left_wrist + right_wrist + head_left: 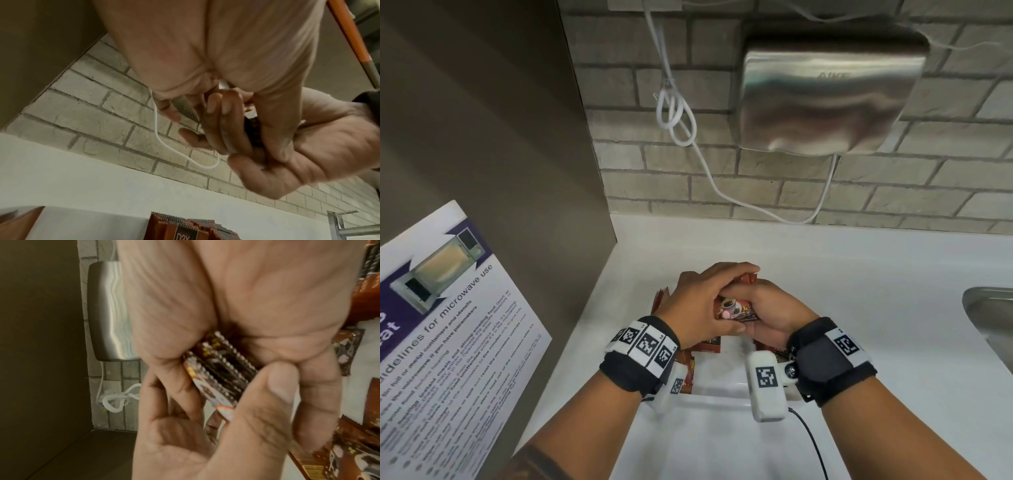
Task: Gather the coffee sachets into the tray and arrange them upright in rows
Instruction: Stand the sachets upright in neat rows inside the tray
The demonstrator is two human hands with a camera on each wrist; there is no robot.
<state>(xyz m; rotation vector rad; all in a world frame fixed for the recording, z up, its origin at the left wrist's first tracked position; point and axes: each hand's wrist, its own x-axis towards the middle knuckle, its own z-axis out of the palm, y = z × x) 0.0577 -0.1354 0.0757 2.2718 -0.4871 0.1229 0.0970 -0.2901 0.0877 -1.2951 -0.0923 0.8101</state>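
Note:
A bundle of brown coffee sachets is held above the white tray. My left hand wraps over the bundle from the left and my right hand grips it from the right. In the right wrist view the serrated ends of the bundle stick out between my right palm and my left thumb. In the left wrist view little of the bundle shows between the fingers. More sachets lie in the tray under my wrists, some standing, others lying loose.
The tray sits on a white counter against a brick wall. A steel hand dryer and its looped white cable hang above. A steel sink lies to the right. A brown cabinet side with a microwave poster stands on the left.

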